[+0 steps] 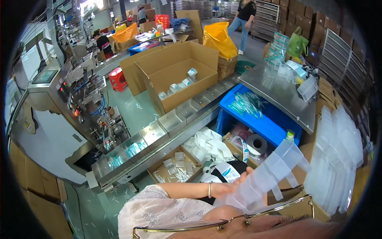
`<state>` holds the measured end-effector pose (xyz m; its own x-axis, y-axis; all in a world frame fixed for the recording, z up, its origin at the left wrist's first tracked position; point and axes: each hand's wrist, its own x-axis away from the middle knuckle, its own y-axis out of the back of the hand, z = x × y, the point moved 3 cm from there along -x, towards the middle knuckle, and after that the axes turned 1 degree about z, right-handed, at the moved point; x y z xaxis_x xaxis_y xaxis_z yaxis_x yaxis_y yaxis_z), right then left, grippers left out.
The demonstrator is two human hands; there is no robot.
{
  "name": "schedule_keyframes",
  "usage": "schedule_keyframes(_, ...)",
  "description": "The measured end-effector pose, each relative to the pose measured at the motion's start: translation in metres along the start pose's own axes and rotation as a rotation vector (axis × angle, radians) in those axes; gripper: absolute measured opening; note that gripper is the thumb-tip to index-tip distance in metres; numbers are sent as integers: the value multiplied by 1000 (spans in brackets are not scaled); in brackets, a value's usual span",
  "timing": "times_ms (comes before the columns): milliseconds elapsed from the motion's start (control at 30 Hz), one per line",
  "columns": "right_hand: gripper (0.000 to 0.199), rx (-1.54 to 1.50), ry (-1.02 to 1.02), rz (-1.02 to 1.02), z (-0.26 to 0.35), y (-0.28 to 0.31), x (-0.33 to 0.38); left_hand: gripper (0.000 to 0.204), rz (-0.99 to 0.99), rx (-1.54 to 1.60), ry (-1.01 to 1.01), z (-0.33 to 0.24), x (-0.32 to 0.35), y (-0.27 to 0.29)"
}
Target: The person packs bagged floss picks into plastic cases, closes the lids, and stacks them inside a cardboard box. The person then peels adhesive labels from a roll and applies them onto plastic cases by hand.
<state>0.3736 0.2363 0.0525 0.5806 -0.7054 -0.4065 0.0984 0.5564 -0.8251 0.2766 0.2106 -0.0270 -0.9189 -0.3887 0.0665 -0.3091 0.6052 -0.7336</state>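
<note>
My left hand (227, 189), with a bracelet at the wrist, reaches across from the left. Its fingers are closed around the near end of a long stack of translucent plastic boxes (272, 167), which slants up to the right. The boxes look nested one in another, with flaps sticking out at the side. My right hand does not show. Beside the stack, more translucent plastic boxes (334, 159) stand in long nested rows. Beyond my left hand lies a black bundle with a white-and-blue label (230, 173).
A conveyor with metal compartments (172, 122) crosses diagonally; its near compartments hold teal-and-white items (135, 148). Behind it stands a large open carton (159, 71) with small packs. Right of it are a blue bin (254, 127) and a steel table (286, 93). A person (242, 20) stands far back.
</note>
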Motion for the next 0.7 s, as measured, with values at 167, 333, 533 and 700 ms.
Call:
schedule_keyframes(167, 44, 591, -363, -277, 3, 21, 0, 56, -27, 139, -180, -8, 48, -15)
schedule_keyframes(333, 28, 1204, -30, -570, -5, 80, 32, 59, -238, 185, -445, -27, 106, 34)
schedule_keyframes(533, 38, 2271, -87, -38, -64, 41, 23, 66, -485, 333, -765, -56, 155, 54)
schedule_keyframes(700, 40, 2281, -246, -154, -62, 59, 41, 64, -286, 528, -883, -45, 114, 74)
